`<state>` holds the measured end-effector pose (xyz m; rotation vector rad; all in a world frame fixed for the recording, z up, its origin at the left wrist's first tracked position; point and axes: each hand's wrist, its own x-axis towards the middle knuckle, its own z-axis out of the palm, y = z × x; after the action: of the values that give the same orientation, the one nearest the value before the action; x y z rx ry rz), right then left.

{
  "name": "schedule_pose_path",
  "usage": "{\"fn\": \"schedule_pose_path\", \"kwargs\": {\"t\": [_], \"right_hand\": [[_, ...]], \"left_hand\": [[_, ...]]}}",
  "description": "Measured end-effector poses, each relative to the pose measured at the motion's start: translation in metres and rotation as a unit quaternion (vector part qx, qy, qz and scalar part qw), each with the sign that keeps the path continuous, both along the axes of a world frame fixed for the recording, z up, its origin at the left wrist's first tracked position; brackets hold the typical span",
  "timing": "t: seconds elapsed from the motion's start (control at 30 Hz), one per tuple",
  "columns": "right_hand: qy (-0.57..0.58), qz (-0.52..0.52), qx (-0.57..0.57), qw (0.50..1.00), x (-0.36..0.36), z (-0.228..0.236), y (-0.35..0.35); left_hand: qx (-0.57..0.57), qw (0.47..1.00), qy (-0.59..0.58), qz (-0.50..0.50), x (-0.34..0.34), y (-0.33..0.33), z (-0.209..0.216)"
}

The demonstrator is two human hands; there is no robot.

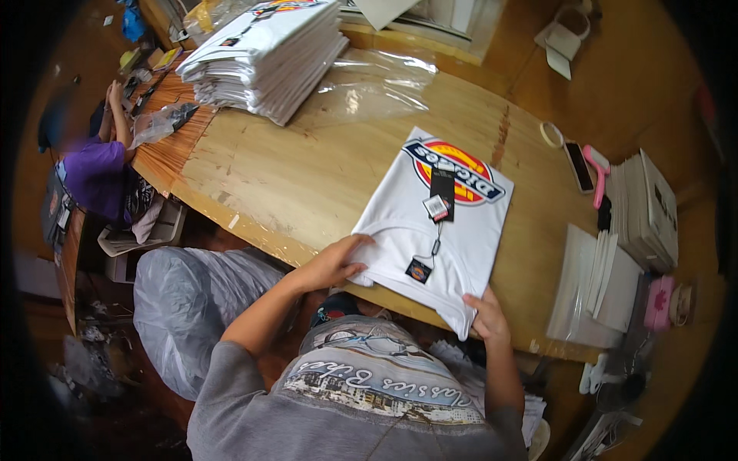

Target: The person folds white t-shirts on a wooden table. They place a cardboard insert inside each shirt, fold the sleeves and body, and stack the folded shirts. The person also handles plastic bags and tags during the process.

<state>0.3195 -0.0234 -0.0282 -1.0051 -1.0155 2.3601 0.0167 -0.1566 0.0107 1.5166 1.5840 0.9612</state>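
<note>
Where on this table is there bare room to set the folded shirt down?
The widest bare wood lies between the folded white shirt, the shirt stack and the clear plastic sheet. A narrower strip runs right of the shirt, before the phone. The right end is crowded with the paper stacks.
</note>
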Motion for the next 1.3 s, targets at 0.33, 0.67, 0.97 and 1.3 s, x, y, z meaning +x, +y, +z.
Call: {"fn": "schedule_pose_path", "kwargs": {"t": [0.33,0.67,0.97,1.3], "right_hand": [[0.089,-0.005,0.265,0.960,-0.171,0.127,0.014],[0.328,0.057,0.220,0.917,-0.520,0.201,0.088],[0.194,-0.009,0.141,0.971,-0.560,0.127,0.097],[-0.204,-0.172,0.542,0.797,-0.171,-0.006,-0.045]], "left_hand": [[0.149,0.970,0.042,0.185,-0.145,-0.033,0.104],[0.288,0.897,0.076,0.326,-0.441,0.012,0.199],[0.140,0.924,0.179,0.306,-0.526,0.049,0.101],[0.537,0.586,0.478,0.374,-0.362,0.016,0.007]]}}
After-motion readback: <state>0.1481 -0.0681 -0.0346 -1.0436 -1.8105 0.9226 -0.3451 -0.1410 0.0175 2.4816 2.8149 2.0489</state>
